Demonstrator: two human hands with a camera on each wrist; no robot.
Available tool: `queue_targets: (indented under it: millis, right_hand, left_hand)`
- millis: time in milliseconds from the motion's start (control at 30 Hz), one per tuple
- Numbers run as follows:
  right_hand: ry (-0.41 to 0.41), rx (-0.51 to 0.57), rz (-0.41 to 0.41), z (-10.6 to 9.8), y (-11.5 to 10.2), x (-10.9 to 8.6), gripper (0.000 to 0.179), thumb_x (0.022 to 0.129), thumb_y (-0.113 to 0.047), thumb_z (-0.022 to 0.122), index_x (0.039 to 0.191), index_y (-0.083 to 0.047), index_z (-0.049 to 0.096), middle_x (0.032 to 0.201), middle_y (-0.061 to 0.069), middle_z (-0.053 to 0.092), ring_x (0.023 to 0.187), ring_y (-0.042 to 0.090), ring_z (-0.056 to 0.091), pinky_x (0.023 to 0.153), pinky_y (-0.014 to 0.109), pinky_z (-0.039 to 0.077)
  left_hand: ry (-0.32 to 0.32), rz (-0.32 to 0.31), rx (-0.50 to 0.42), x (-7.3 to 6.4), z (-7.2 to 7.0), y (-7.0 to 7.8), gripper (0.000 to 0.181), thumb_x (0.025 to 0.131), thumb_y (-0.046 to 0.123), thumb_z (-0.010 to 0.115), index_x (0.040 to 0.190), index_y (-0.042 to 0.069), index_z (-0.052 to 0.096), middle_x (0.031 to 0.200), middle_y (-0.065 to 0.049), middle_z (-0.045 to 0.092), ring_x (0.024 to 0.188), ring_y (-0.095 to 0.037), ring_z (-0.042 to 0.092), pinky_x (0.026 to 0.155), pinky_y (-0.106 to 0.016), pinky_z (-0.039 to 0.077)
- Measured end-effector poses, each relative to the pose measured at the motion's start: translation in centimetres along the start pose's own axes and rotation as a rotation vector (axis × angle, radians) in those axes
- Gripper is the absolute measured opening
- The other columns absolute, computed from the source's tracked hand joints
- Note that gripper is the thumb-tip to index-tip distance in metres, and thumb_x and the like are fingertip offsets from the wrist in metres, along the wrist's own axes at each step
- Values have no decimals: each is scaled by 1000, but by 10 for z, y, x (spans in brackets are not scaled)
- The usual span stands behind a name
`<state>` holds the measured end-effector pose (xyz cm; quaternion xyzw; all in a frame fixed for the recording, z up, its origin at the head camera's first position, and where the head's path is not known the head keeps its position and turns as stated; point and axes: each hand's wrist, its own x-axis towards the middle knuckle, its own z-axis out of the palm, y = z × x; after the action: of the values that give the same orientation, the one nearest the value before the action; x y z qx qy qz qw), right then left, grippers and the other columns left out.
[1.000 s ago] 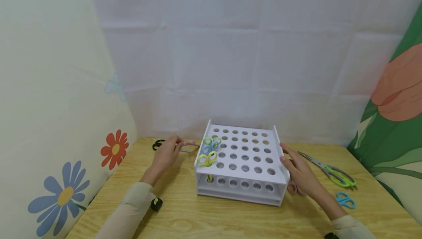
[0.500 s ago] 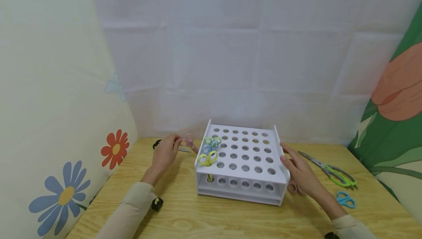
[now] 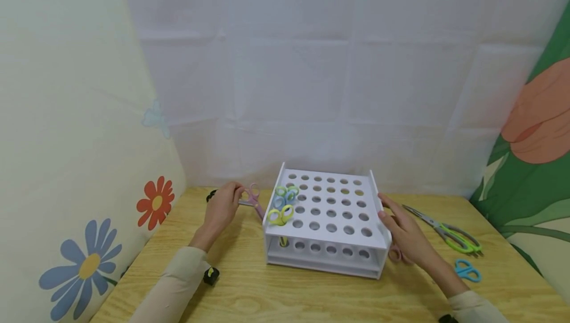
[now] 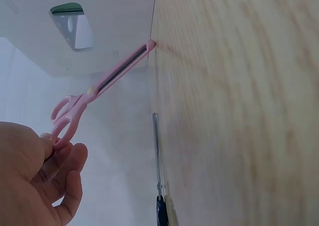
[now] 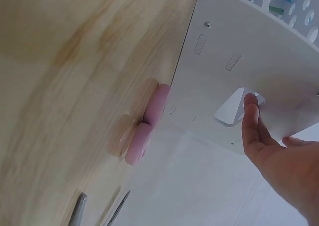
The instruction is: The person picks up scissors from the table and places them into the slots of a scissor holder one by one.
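Observation:
My left hand [image 3: 222, 207] pinches one handle loop of pink scissors [image 4: 92, 90] between thumb and fingers. The scissors slant, their blunt pink tip down at the tabletop beside the rack. The white rack [image 3: 338, 234] has rows of round holes and tall side panels. My right hand [image 3: 407, 234] holds its right panel, fingertips at the cutout [image 5: 229, 109] and thumb near the edge. In the rack's left column stand yellow scissors [image 3: 280, 215], pale blue scissors [image 3: 279, 201] and green-handled scissors [image 3: 291, 189]. Black-handled scissors [image 4: 162, 211] lie behind my left hand, partly hidden.
On the wooden table [image 3: 311, 298], right of the rack, lie large grey and green scissors [image 3: 445, 231], blue-handled scissors [image 3: 467, 270] and a pink-handled pair [image 5: 149, 118] close against the panel. White cloth [image 3: 289, 66] hangs behind; flowered cloths stand at both sides.
My left hand has turned the pink scissors, so their handle loops show raised and their blades point down toward the rack. The right hand and the rack have stayed still.

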<state>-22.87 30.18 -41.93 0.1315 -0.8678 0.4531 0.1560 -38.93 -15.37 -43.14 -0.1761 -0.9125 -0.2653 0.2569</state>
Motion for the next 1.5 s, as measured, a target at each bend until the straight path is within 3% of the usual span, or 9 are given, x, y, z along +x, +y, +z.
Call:
queue_targets:
  millis: [400, 867, 1267, 1500]
  right_hand:
    - [0, 18, -10, 1, 1, 0, 54, 111, -27, 44, 160, -8, 31, 150, 26, 42, 117, 42, 60, 80, 29, 54]
    - [2, -3, 1, 2, 2, -1, 55, 111, -29, 44, 161, -10, 30, 151, 26, 41, 116, 40, 61, 83, 30, 54]
    - [-2, 4, 8, 2, 2, -1, 55, 111, -30, 44, 161, -11, 31, 152, 25, 41, 117, 39, 61, 82, 30, 54]
    - [2, -2, 9, 1, 2, -1, 55, 111, -30, 44, 161, -12, 30, 151, 25, 41, 119, 42, 59, 84, 30, 53]
  left_hand:
    - [-4, -8, 11, -1, -13, 4, 20, 108, 22, 52, 108, 7, 65, 91, -5, 64, 79, -25, 63, 67, -48, 53]
    - [59, 51, -49, 5, -33, 20, 26, 110, 24, 48, 113, 3, 62, 110, -15, 62, 93, -31, 62, 73, -49, 54]
    - [212, 130, -230, 8, -49, 42, 17, 106, 9, 53, 107, -7, 61, 99, -17, 56, 75, -24, 64, 64, -32, 57]
    - [238, 128, -316, 11, -63, 54, 18, 102, 8, 61, 113, -6, 64, 99, -15, 59, 73, -24, 68, 61, -27, 56]
